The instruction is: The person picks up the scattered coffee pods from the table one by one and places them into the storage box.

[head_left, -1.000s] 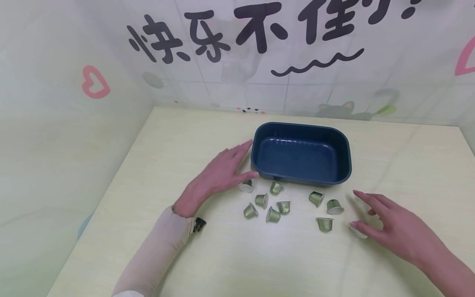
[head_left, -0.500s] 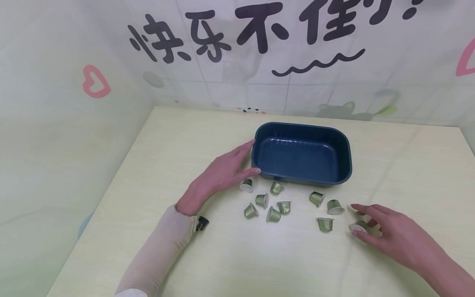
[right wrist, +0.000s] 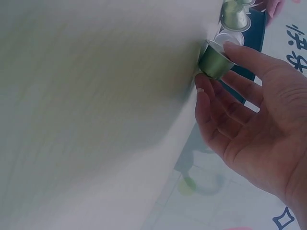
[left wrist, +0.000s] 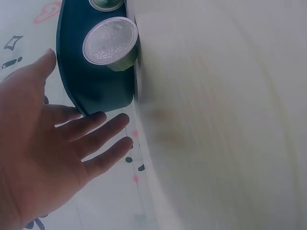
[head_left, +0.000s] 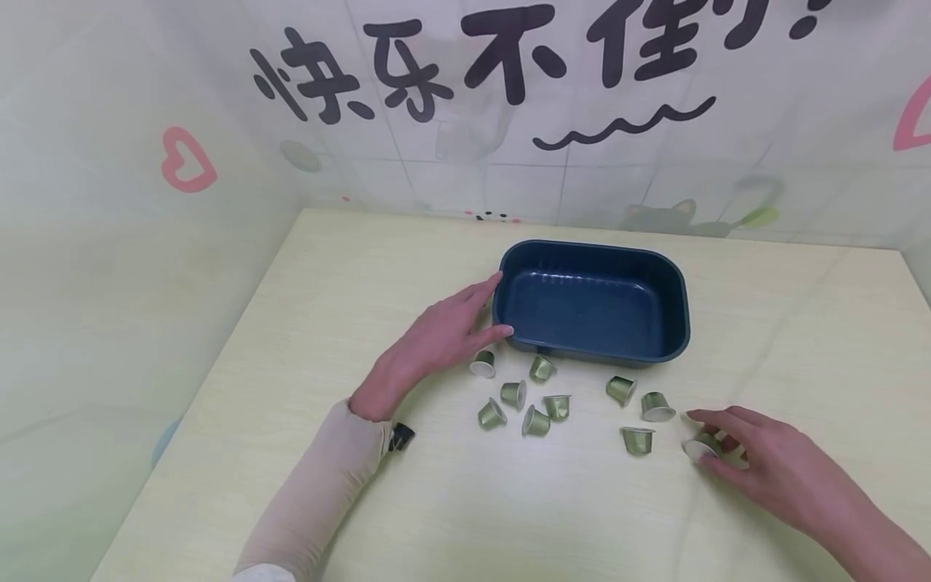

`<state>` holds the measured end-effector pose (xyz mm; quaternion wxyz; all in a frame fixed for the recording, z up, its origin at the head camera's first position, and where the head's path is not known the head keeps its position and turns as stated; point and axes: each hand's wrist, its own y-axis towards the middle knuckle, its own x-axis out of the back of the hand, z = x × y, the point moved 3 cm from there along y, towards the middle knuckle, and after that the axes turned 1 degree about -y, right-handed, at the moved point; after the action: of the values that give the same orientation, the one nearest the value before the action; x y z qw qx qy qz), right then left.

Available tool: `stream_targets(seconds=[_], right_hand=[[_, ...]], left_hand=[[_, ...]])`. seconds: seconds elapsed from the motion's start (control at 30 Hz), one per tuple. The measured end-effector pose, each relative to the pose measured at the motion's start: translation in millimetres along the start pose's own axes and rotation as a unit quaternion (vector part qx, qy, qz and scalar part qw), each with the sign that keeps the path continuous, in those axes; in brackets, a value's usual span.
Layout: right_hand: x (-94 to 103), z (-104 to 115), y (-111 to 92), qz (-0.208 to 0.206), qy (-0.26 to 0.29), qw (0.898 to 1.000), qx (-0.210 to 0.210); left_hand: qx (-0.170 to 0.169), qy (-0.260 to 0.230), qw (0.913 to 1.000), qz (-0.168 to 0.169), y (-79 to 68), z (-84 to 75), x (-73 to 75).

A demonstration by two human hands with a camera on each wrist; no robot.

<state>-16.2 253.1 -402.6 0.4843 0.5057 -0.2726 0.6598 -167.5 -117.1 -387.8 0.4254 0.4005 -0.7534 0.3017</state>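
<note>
My right hand (head_left: 781, 469) pinches a green coffee capsule (head_left: 701, 444) low at the table's right. In the right wrist view, the thumb lies on the edge of the capsule's (right wrist: 215, 62) pale lid, fingers curled at its other side. My left hand (head_left: 436, 335) has straight, spread fingers, with thumb and fingertips right at the left end of a dark blue plastic bin (head_left: 596, 356). The bin holds nothing. Just under the left hand lies a capsule (head_left: 483, 364). More capsules (head_left: 536, 421) are scattered in front of the bin; nearest the right hand is one capsule (head_left: 658, 406) tipped on its side.
The pale wooden table (head_left: 509, 517) meets a printed wall (head_left: 494, 186) behind the bin. Another wall (head_left: 145, 267) rises on the left. A small black clip (head_left: 401, 437) shows by the left sleeve (head_left: 320, 493).
My right hand has lowered and its fingers have closed round the capsule. My left hand has edged slightly right against the bin. Bin and other capsules have stayed put.
</note>
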Motion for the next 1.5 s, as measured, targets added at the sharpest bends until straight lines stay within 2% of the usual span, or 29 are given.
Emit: stream_targets(seconds=[0.27,0.57,0.77,1.17,1.5], right_hand=[[0.1,0.9,-2.4,-0.019,0.002,1.000,0.022],[-1.1,1.3,-3.5,-0.036,0.035,0.997,0.052],[-2.4,1.6,-3.5,-0.029,0.058,0.997,0.048],[2.5,4.0,1.0,-0.018,0.072,0.996,0.044],[7.3,6.3,8.2,-0.030,0.099,0.994,0.035]], left_hand=[[-0.007,-0.010,0.9999,-0.002,1.7,0.7,-1.0],[-0.011,-0.016,0.9998,0.000,1.9,-2.1,-0.3],[-0.010,-0.020,0.9998,0.000,1.6,-3.9,0.5],[-0.030,-0.018,0.9994,-0.005,2.4,-3.6,-0.1],[-0.029,-0.052,0.9982,-0.003,5.2,-0.4,0.7]])
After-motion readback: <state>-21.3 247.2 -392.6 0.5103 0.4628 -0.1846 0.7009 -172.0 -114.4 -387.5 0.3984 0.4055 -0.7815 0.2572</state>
